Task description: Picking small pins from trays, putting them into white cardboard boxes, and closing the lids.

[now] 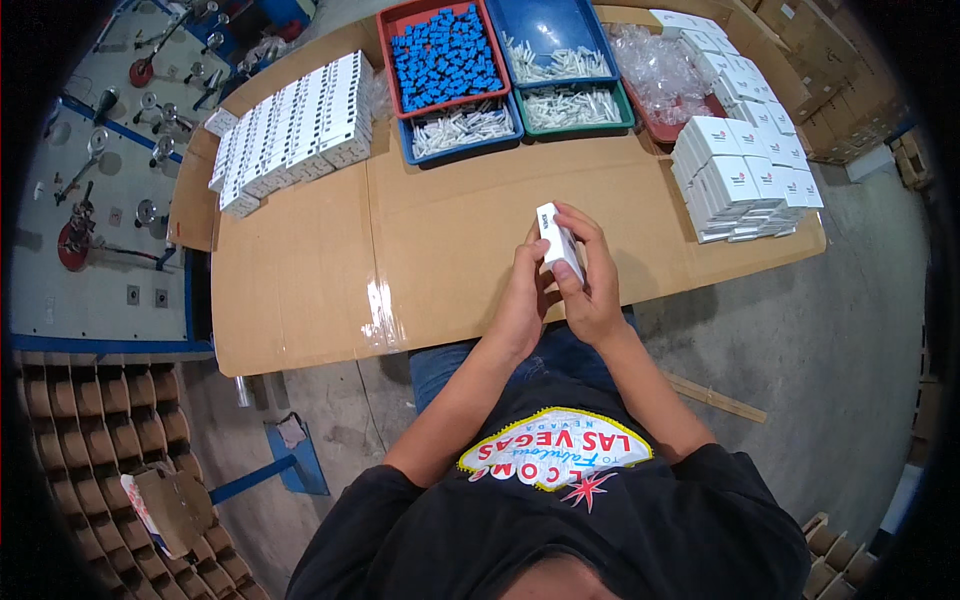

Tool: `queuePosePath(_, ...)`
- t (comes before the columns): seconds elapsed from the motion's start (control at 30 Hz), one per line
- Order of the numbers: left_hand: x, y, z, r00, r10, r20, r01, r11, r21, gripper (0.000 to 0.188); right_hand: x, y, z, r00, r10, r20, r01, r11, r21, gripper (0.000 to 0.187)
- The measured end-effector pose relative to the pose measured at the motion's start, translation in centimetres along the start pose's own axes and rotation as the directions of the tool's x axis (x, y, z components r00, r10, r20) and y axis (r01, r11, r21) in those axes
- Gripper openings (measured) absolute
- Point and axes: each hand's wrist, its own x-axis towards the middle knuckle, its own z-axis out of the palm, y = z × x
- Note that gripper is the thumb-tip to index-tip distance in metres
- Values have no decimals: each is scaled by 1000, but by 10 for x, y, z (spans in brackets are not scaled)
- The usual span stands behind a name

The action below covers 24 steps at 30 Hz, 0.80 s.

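Note:
Between my two hands is a small white box [560, 245], held upright above the near part of a cardboard-topped table [300, 280]. My left hand [522, 285] grips its left side, thumb on the near face. My right hand [592, 270] wraps the right side, with fingers over the far top edge and the thumb at the lower end. Dark print shows on the narrow side of the box. Its right and back faces are partly hidden by my fingers.
Rows of white boxes [300, 125] stand at the far left, stacked white boxes [735, 180] at the right. Trays at the back hold blue pieces [445, 60], white slim pieces [570, 108] and clear plastic bags [655, 75]. A cardboard divider grid [100, 430] lies lower left.

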Motion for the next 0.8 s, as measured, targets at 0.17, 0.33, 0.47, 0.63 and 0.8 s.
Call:
queuePosePath(0.17, -4, 7, 4, 978, -206, 28, 206, 979, 12, 54, 1, 1, -7, 991, -130, 37, 135, 958, -253, 55)
queuePosePath(0.33, -6, 4, 4, 987, -163, -4, 163, 987, 3, 55, 3, -4, -4, 996, -64, 55, 74, 978, -193, 61)
queuePosePath(0.47, -2, -4, 0, 992, -128, 21, 129, 991, -30, 53, 1, 1, -3, 986, -142, 83, 160, 951, -266, 59)
queuePosePath(0.63, 6, -15, -2, 999, -29, 26, 30, 999, -37, 52, -2, 6, 0, 980, -193, 53, 200, 946, -254, 58)
queuePosePath(0.8, 3, -18, -3, 1000, -15, 20, 16, 999, -31, 51, -2, 7, 1, 978, -203, 40, 206, 946, -252, 60)
